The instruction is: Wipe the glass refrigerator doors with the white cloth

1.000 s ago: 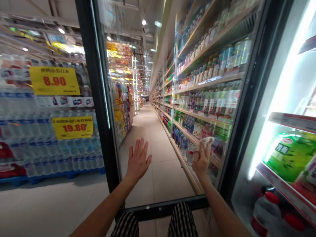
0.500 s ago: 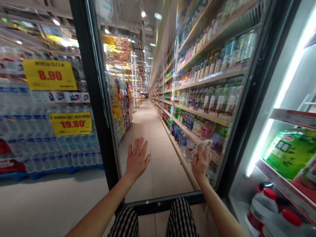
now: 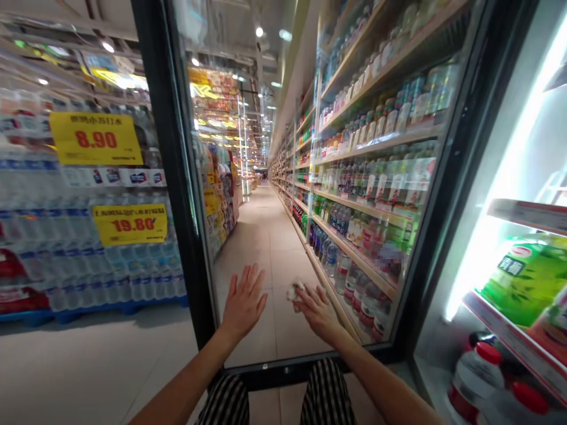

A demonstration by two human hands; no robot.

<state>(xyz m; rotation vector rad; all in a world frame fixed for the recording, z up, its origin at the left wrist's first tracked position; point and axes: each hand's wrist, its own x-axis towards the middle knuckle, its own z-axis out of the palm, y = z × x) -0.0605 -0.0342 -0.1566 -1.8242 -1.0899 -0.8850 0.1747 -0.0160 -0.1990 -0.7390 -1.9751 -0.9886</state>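
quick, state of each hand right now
Left hand: open, fingers extended, holding nothing.
Right hand: holding a bunched whitish cloth.

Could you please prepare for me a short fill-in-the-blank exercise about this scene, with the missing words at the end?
1. The pale cloth is held by the person's ____ hand.
2. The left hand holds ____.
3. The upper yellow sign shows the price ____.
4. The bottles at the lower right have ____ caps.

Missing words: right; nothing; 8.90; red.
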